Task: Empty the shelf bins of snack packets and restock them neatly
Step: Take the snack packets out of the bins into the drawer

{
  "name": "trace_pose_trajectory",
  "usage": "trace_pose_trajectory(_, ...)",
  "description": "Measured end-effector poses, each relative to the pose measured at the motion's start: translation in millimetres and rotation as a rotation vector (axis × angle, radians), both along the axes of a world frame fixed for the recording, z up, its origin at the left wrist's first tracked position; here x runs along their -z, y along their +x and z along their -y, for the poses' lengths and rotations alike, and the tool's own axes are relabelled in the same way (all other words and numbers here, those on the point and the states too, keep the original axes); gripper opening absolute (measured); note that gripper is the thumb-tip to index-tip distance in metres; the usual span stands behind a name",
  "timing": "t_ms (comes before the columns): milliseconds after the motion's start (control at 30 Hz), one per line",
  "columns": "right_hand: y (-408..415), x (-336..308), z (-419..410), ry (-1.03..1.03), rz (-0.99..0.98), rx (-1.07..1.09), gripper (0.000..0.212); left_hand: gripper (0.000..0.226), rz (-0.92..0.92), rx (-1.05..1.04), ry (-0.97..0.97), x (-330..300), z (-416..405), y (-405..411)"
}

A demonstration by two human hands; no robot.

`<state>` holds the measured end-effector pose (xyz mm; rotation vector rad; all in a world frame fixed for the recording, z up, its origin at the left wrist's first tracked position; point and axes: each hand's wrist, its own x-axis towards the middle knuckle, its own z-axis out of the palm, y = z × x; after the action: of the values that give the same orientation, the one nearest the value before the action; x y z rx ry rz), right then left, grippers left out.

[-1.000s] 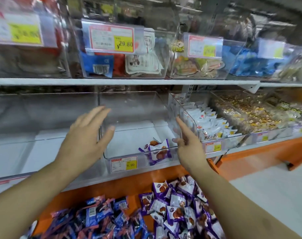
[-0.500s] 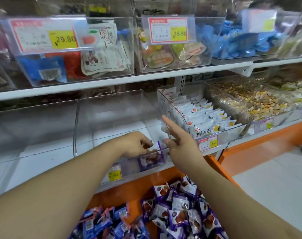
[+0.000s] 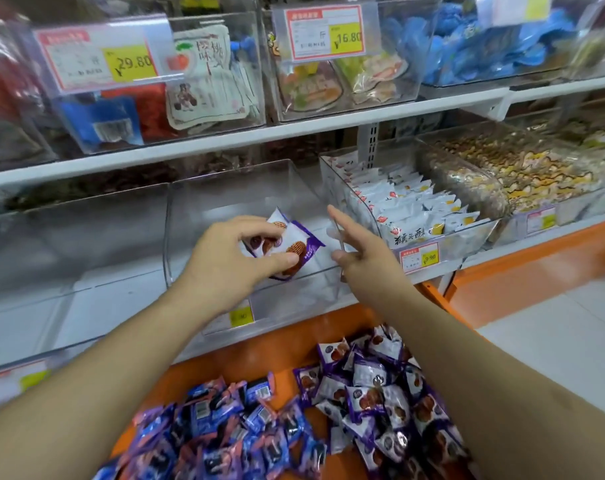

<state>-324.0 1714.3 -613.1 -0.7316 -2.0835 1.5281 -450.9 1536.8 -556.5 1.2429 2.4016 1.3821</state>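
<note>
The left hand (image 3: 225,261), which a second ago hovered spread, now pinches the last purple packets (image 3: 283,245) above the clear bin (image 3: 204,206), emptying it, while the right hand (image 3: 358,249) remains flat-fingered against the bin's right wall.

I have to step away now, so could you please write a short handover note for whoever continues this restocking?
Left hand: grips purple-and-white snack packets, lifted above the middle clear bin.
Right hand: open, fingers straight, at that bin's right wall, holding nothing.
Done: the middle bin looks emptied apart from what the left hand holds; the clear bin to its left also looks empty. Purple packets and blue packets lie heaped on the orange ledge below.
Left: drop these packets on the purple heap, then restock both bins in neat rows.
</note>
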Motion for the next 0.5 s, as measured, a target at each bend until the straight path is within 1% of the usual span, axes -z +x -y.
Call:
trace_pose_trajectory(33,0.9,-1.6,0.8,0.001,0.001,0.003,0.076,0.029,-0.019,-0.004,0.020,-1.2,13.3,10.8)
trace_pose_trajectory(133,3.6,-4.0,3.4,-0.004,0.006,0.016,0.072,0.031,0.035,-0.009,0.052,12.0,45.1,41.9)
trace_pose_trajectory(167,3.8,-3.6,3.5,-0.004,0.003,0.014,0.072,0.032,0.050,-0.005,0.019,23.0,51.1,50.5)
trace_pose_trajectory(267,4.5,-3.4,4.0,-0.007,0.007,0.011,0.071,0.037,0.118,0.052,-0.197,68.4,55.7,75.6)
trace_pose_trajectory(333,4.7,-4.5,5.1,-0.014,0.012,0.014,0.072,0.043,0.132,0.073,-0.317,104.8,45.7,87.5)
trace_pose_trajectory(400,5.0,-4.7,5.6,-0.023,0.005,0.019,0.072,0.047,0.170,0.096,-0.382,131.3,27.0,95.4)
trace_pose_trajectory(500,4.5,-4.1,5.1,-0.020,0.001,0.015,0.073,0.045,0.252,0.143,-0.307,147.8,-13.2,100.0)
